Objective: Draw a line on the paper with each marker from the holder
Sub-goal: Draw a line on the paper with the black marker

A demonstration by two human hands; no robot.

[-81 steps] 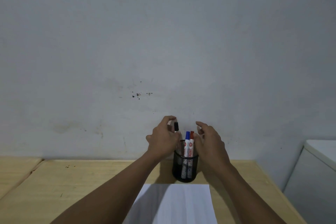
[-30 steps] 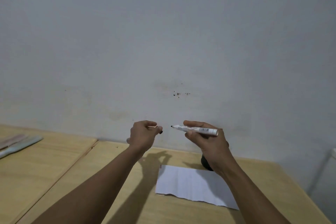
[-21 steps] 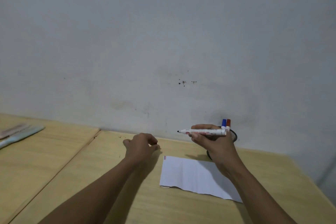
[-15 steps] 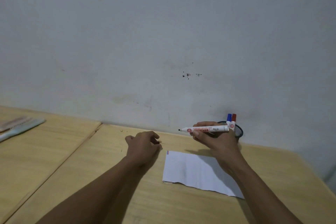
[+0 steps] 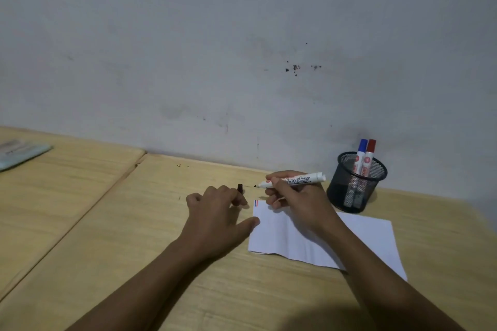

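My right hand (image 5: 295,201) grips an uncapped white marker (image 5: 293,180) lying almost level. Its black tip points left and hovers just past the far left corner of the white paper (image 5: 322,239). That corner carries a short blue line and a short red line (image 5: 256,203). My left hand (image 5: 215,217) rests on the table to the paper's left, thumb touching the paper's edge. Its fingertips curl around the small black cap (image 5: 240,187), which stands upright against the tabletop. A black mesh holder (image 5: 355,183) behind the paper holds a blue-capped marker (image 5: 361,150) and a red-capped marker (image 5: 370,150).
The wooden table (image 5: 134,223) ends at a grey wall. A seam runs down the table's left part. A pale flat object (image 5: 21,154) lies at the far left edge.
My view tilted down, so the holder now shows fully. My left hand lowered the cap to the table and my thumb reached the paper. My right hand dropped the marker closer to the paper's corner.
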